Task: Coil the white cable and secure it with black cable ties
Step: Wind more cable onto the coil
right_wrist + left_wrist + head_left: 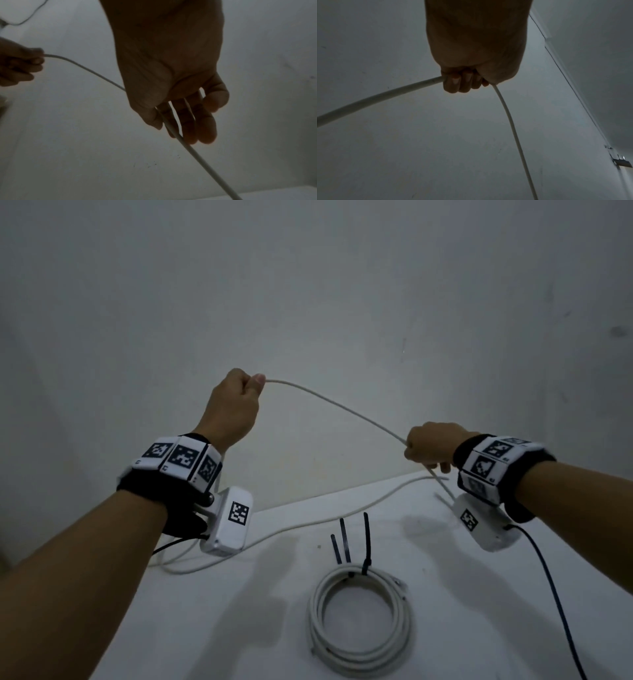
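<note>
My left hand (246, 386) is raised in front of the wall, fist closed round a loose white cable (342, 409). In the left wrist view the fingers (462, 82) curl round the cable (376, 97). The cable arcs down to my right hand (421, 448), which holds it between thumb and fingers (187, 121) just above the table's back edge. From there the cable (199, 154) drops and trails left across the table (308, 523). A second white cable lies coiled (359, 625) near me with a black tie (366, 546) round it. Two loose black ties (342, 541) lie beside that.
The white table (479, 628) ends at a grey wall (342, 285) close behind. A dark wire (551, 597) from the right wrist camera hangs over the table's right side. The left wrist camera (229, 522) hangs above the trailing cable.
</note>
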A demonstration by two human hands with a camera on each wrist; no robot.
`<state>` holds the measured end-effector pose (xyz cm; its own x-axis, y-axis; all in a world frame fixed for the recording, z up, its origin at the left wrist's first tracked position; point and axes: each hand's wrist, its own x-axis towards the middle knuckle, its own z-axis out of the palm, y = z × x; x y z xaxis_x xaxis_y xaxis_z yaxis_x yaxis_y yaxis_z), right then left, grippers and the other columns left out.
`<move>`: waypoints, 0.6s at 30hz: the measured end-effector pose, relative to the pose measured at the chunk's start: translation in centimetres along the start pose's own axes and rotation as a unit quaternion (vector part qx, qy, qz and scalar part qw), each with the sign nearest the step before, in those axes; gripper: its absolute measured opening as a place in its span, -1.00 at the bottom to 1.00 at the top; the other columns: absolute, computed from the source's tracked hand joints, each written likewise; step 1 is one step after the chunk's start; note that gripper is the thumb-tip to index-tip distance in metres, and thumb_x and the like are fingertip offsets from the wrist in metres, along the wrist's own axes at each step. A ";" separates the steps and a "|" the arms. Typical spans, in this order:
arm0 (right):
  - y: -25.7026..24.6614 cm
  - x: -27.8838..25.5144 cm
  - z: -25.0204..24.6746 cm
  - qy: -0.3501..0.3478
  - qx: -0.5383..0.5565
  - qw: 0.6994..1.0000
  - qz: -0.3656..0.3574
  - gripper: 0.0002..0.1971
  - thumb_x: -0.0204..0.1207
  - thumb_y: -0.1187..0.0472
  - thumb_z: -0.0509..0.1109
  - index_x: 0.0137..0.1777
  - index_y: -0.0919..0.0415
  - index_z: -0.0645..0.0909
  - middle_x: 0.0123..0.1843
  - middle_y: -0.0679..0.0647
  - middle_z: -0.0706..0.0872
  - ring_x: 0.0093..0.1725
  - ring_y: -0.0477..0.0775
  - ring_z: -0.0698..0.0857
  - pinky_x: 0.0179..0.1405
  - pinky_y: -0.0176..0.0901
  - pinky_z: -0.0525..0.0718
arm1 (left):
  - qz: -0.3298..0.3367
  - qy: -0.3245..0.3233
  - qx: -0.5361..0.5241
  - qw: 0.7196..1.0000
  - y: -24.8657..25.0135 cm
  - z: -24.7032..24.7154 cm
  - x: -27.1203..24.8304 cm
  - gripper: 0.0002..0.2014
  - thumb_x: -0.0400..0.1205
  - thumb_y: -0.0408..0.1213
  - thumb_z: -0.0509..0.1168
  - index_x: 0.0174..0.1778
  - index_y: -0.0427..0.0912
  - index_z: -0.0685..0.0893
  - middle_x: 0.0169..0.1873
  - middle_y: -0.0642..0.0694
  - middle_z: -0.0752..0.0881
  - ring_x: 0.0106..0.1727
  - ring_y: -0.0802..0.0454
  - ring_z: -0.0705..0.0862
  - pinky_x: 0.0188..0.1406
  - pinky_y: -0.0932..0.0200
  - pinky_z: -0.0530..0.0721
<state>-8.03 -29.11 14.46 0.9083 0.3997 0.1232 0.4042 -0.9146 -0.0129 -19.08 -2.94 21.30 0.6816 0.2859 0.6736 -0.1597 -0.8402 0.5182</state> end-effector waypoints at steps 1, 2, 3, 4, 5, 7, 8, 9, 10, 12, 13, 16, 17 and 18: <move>0.5 -0.8 -0.1 0.003 0.049 0.999 0.014 -0.74 0.64 0.16 0.15 -0.25 0.25 0.47 -0.37 0.07 0.58 -0.48 0.04 0.56 -0.52 -0.25 0.43 | -0.004 0.001 -0.013 1.000 0.3 -0.5 -0.7 -0.69 0.77 -0.03 0.06 -0.23 -0.12 0.37 -0.34 0.00 0.46 -0.36 0.08 0.39 -0.42 0.12 0.36; 1.0 -1.6 -0.3 0.012 0.105 0.994 0.026 -0.71 0.66 0.13 0.14 -0.23 0.27 0.51 -0.35 0.11 0.63 -0.46 0.09 0.61 -0.53 -0.24 0.47 | -0.009 0.001 -0.035 0.999 0.7 -1.0 -1.3 -0.68 0.76 -0.01 0.06 -0.25 -0.09 0.36 -0.34 -0.01 0.47 -0.36 0.05 0.40 -0.41 0.11 0.37; 1.3 -2.3 -0.5 0.027 0.167 0.985 0.033 -0.67 0.68 0.08 0.14 -0.18 0.29 0.55 -0.31 0.13 0.65 -0.43 0.12 0.64 -0.52 -0.23 0.52 | -0.019 0.001 -0.065 0.998 1.1 -1.4 -2.0 -0.69 0.75 0.00 0.07 -0.26 -0.06 0.37 -0.33 -0.02 0.49 -0.37 0.03 0.41 -0.39 0.11 0.39; 1.5 -3.1 -0.9 0.041 0.234 0.971 0.037 -0.64 0.69 0.02 0.12 -0.12 0.29 0.56 -0.27 0.15 0.66 -0.39 0.14 0.65 -0.50 -0.21 0.56 | -0.032 0.004 -0.100 0.994 1.5 -1.8 -2.7 -0.70 0.75 0.01 0.08 -0.25 -0.05 0.38 -0.33 -0.03 0.49 -0.38 0.02 0.40 -0.40 0.11 0.39; 1.5 -4.0 -1.2 0.056 0.302 0.951 0.036 -0.62 0.70 -0.02 0.11 -0.09 0.29 0.56 -0.24 0.16 0.66 -0.36 0.15 0.66 -0.49 -0.19 0.58 | -0.046 0.004 -0.137 0.990 2.1 -2.1 -3.5 -0.71 0.75 0.00 0.08 -0.24 -0.05 0.39 -0.35 -0.04 0.49 -0.43 0.04 0.39 -0.46 0.13 0.38; 1.0 -5.9 -2.0 0.078 0.428 0.900 0.022 -0.62 0.71 -0.03 0.08 -0.07 0.28 0.53 -0.25 0.15 0.62 -0.35 0.14 0.65 -0.52 -0.18 0.59 | -0.074 -0.009 -0.203 0.976 3.4 -2.4 -5.4 -0.72 0.76 -0.04 0.08 -0.23 -0.05 0.39 -0.41 -0.04 0.46 -0.53 0.09 0.35 -0.60 0.23 0.31; 0.5 -6.9 -2.4 0.081 0.484 0.871 0.009 -0.63 0.72 -0.01 0.08 -0.05 0.29 0.51 -0.26 0.15 0.59 -0.35 0.13 0.64 -0.54 -0.17 0.60 | -0.080 -0.015 -0.221 0.972 4.0 -2.4 -6.4 -0.73 0.77 -0.05 0.08 -0.23 -0.06 0.39 -0.43 -0.04 0.46 -0.54 0.10 0.35 -0.63 0.26 0.30; 0.0 -7.8 -2.8 0.077 0.535 0.841 -0.006 -0.66 0.73 0.02 0.08 -0.04 0.30 0.49 -0.27 0.16 0.57 -0.35 0.12 0.63 -0.56 -0.15 0.62 | -0.079 -0.020 -0.227 0.970 4.4 -2.3 -7.5 -0.74 0.77 -0.07 0.08 -0.22 -0.06 0.39 -0.44 -0.05 0.48 -0.54 0.09 0.38 -0.63 0.25 0.32; -0.6 -8.8 -3.2 0.070 0.579 0.812 -0.022 -0.69 0.73 0.05 0.09 -0.03 0.29 0.48 -0.28 0.16 0.55 -0.35 0.11 0.64 -0.57 -0.14 0.65 | -0.074 -0.024 -0.230 0.970 4.7 -2.2 -8.5 -0.74 0.77 -0.09 0.08 -0.22 -0.08 0.40 -0.45 -0.06 0.51 -0.52 0.07 0.41 -0.62 0.23 0.36; -1.8 -10.4 -3.7 0.066 0.644 0.761 -0.050 -0.77 0.73 0.11 0.13 -0.07 0.25 0.46 -0.30 0.15 0.53 -0.35 0.10 0.65 -0.55 -0.08 0.71 | -0.072 -0.030 -0.240 0.968 5.0 -1.9 -10.4 -0.75 0.78 -0.13 0.08 -0.21 -0.10 0.42 -0.46 -0.07 0.56 -0.49 0.05 0.47 -0.60 0.19 0.42; -2.3 -11.1 -3.8 0.072 0.667 0.739 -0.061 -0.80 0.72 0.14 0.15 -0.09 0.23 0.45 -0.32 0.14 0.53 -0.35 0.09 0.65 -0.51 -0.05 0.73 | -0.076 -0.033 -0.243 0.966 5.0 -1.7 -11.2 -0.74 0.78 -0.13 0.08 -0.20 -0.12 0.43 -0.45 -0.08 0.57 -0.49 0.05 0.49 -0.61 0.19 0.45; -4.0 -12.9 -4.0 0.099 0.712 0.691 -0.083 -0.84 0.71 0.19 0.19 -0.11 0.20 0.43 -0.33 0.12 0.51 -0.34 0.09 0.67 -0.41 0.00 0.79 | -0.092 -0.046 -0.262 0.960 5.2 -1.1 -13.4 -0.73 0.78 -0.13 0.07 -0.18 -0.17 0.47 -0.45 -0.09 0.59 -0.51 0.08 0.53 -0.65 0.21 0.49; -4.5 -13.4 -4.0 0.096 0.725 0.676 -0.089 -0.85 0.70 0.21 0.20 -0.11 0.21 0.44 -0.34 0.12 0.51 -0.34 0.09 0.67 -0.38 0.00 0.80 | -0.093 -0.052 -0.264 0.959 5.2 -0.8 -14.1 -0.74 0.78 -0.15 0.07 -0.16 -0.18 0.50 -0.45 -0.09 0.59 -0.49 0.07 0.54 -0.65 0.20 0.50; -5.0 -13.8 -4.0 0.085 0.736 0.665 -0.095 -0.86 0.70 0.22 0.21 -0.10 0.22 0.45 -0.34 0.12 0.52 -0.34 0.08 0.67 -0.37 0.00 0.80 | -0.091 -0.059 -0.261 0.959 5.1 -0.5 -14.7 -0.76 0.79 -0.18 0.07 -0.12 -0.18 0.52 -0.44 -0.10 0.60 -0.47 0.06 0.55 -0.64 0.20 0.52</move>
<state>-23.04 -30.28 16.75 0.8510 0.3730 0.3696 0.2900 0.2531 -0.9230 -30.28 -11.20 14.36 0.8032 0.3252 0.4990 -0.3458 -0.4276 0.8352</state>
